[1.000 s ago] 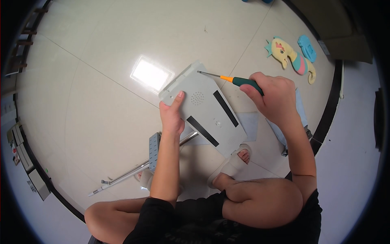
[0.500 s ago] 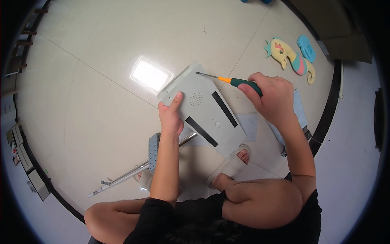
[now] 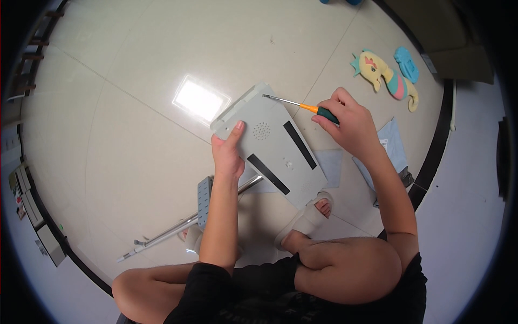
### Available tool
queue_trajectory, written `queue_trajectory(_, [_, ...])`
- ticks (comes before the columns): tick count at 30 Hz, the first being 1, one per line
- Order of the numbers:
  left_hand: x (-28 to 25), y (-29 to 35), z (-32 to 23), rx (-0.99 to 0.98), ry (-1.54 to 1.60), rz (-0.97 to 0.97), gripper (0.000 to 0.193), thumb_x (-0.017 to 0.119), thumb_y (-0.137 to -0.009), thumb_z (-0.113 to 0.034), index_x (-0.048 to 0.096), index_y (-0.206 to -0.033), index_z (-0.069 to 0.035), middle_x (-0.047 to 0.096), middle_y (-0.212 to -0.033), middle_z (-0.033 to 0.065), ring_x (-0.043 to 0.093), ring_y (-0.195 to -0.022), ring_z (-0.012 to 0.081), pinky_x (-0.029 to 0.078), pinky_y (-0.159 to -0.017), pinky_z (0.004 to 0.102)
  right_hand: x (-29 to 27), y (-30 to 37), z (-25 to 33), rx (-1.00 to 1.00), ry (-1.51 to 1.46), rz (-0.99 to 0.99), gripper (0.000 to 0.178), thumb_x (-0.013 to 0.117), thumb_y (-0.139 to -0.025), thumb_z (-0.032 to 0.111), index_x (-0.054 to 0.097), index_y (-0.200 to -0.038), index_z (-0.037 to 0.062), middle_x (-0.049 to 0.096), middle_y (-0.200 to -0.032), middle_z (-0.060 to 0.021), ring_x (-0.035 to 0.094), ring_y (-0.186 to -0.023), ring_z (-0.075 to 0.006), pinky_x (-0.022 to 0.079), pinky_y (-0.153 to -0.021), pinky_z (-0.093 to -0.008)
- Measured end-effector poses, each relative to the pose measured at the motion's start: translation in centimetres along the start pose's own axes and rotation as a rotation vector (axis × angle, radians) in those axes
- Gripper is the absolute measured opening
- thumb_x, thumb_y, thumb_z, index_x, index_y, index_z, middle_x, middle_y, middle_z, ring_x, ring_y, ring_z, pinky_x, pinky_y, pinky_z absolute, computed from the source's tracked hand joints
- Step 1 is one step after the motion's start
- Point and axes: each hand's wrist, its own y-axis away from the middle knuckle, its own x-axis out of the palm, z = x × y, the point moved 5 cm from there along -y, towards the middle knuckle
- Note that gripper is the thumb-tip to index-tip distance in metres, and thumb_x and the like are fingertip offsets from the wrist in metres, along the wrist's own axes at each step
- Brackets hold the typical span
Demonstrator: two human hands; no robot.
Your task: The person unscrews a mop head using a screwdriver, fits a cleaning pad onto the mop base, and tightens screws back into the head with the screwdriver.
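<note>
My left hand (image 3: 229, 154) grips the left edge of a light grey flat panel (image 3: 270, 156), thumb on its face. Two black strips and a cluster of small holes mark that face. My right hand (image 3: 350, 121) is closed round the green and orange handle of a screwdriver (image 3: 307, 108). Its metal shaft points left, and the tip rests at a small hole near the panel's upper corner. Whether a screw sits in that hole I cannot tell. The panel is tilted, its lower end close to my slippered foot.
Metal poles (image 3: 167, 235) and a grey perforated plate (image 3: 204, 201) lie to the left of my legs. A seahorse plush toy (image 3: 386, 75) and a blue toy piece (image 3: 406, 65) are at the far right. Nearer lies a pale blue bag (image 3: 393, 143) on the tiled floor.
My right hand has shifted slightly left and its grip on the handle has turned. The screwdriver lies at a steeper slant, its tip still by the corner hole. The panel has barely moved.
</note>
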Motion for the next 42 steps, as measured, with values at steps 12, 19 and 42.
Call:
queue_trajectory(12, [-1.0,-0.7,0.6,-0.006,0.017,-0.014,0.041,0.073,-0.093,-0.011,0.058,-0.130,0.001,0.067,-0.124,0.0122,0.064,-0.113,0.0232,0.051,-0.099,0.0364,7.7,0.7,-12.6,0.077,-0.163,-0.244,0.022,0.079,-0.087,0.018,0.070,-0.103,0.0065,0.058,-0.090,-0.0113,0.058,-0.093,-0.0297,0.048,-0.084,-0.0392])
queue_trajectory(19, [-1.3,-0.5,0.6,-0.018,0.000,-0.034,0.043,0.073,-0.093,-0.013,0.058,-0.132,0.001,0.067,-0.125,0.0121,0.063,-0.115,0.0236,0.049,-0.101,0.0369,14.5,3.3,-16.5,0.289,-0.247,-0.140,0.025,0.082,-0.083,0.019,0.070,-0.101,0.0064,0.059,-0.091,-0.0113,0.061,-0.087,-0.0313,0.049,-0.078,-0.0420])
queue_trajectory(42, [-0.5,-0.3,0.4,-0.015,-0.024,0.016,0.045,0.072,-0.093,-0.014,0.057,-0.134,-0.003,0.065,-0.126,0.0112,0.063,-0.116,0.0256,0.051,-0.100,0.0410,8.0,-5.5,3.5,-0.498,-0.175,-0.486,0.023,0.082,-0.076,0.007,0.077,-0.098,0.0115,0.063,-0.088,-0.0006,0.060,-0.080,-0.0192,0.046,-0.072,-0.0322])
